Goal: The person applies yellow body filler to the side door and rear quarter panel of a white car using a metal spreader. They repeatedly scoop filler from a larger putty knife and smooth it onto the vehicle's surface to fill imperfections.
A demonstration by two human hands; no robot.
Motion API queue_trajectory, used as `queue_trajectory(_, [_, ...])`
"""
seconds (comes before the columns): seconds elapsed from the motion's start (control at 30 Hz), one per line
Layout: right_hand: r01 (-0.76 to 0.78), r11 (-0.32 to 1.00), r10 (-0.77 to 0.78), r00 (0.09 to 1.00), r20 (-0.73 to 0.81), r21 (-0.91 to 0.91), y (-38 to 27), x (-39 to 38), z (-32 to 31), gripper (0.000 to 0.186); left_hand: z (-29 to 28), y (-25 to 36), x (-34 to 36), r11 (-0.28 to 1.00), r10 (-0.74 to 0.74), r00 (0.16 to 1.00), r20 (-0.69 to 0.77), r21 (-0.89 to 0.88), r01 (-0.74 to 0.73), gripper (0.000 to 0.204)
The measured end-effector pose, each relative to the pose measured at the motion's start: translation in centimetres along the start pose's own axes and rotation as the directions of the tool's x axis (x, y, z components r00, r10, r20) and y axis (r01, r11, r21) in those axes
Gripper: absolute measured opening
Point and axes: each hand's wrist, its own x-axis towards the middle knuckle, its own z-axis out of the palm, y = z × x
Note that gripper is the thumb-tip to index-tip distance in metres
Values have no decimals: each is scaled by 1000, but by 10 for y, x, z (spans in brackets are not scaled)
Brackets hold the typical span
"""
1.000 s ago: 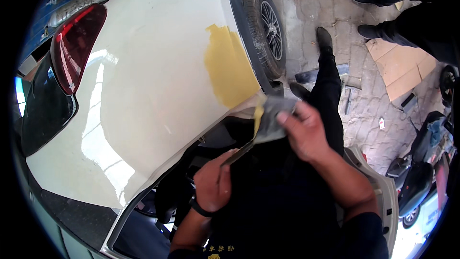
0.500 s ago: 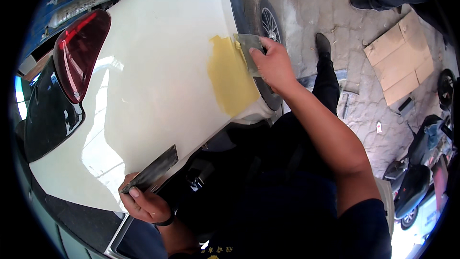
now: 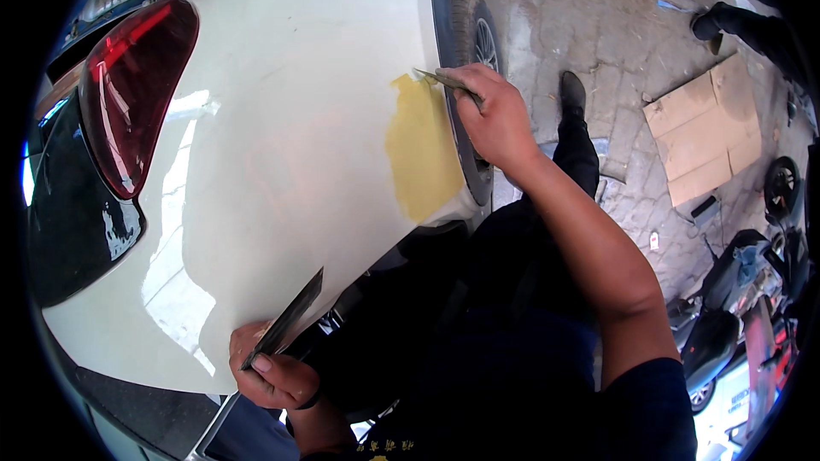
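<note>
A patch of yellow body filler (image 3: 423, 154) covers part of the white car panel (image 3: 282, 102) beside the wheel arch. My right hand (image 3: 497, 111) grips a thin putty spreader (image 3: 451, 81), seen nearly edge-on, with its end at the patch's upper edge. In my closed left hand (image 3: 269, 376) is a dark, flat putty blade (image 3: 290, 318), pointing up and to the right near the panel's lower edge. Fingers of both hands partly cover the tools.
A red tail light (image 3: 137, 94) sits at the panel's left, a wheel (image 3: 484, 38) at its right. Cardboard (image 3: 705, 132) lies on the paved floor. Another person's leg (image 3: 739, 26) stands at upper right; a motorbike (image 3: 717, 333) is at lower right.
The right hand's spreader has turned from flat-on to nearly edge-on at the patch's top. The left blade has tilted steeper. The other person's foot has shifted right; the whole view has moved slightly.
</note>
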Motion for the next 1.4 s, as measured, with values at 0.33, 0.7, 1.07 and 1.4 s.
queue_trajectory(0.33, [229, 966, -216, 970, 110, -120, 11, 4, 4, 44, 0, -4, -5, 1000, 25, 998, -55, 4, -25, 31])
queue_trajectory(0.7, [409, 908, -388, 903, 183, -93, 29, -67, 7, 55, -2, -7, -8, 1000, 21, 999, -43, -16, -22, 33])
queue_trajectory(1.07, [477, 863, -476, 878, 48, -167, 31, 23, 6, 47, -7, -14, -12, 1000, 6, 998, -61, -30, -8, 35])
queue_trajectory(1.4, [543, 828, -526, 838, 144, -142, 39, -36, 9, 51, 3, -8, -8, 998, 8, 984, -176, 62, 3, 32])
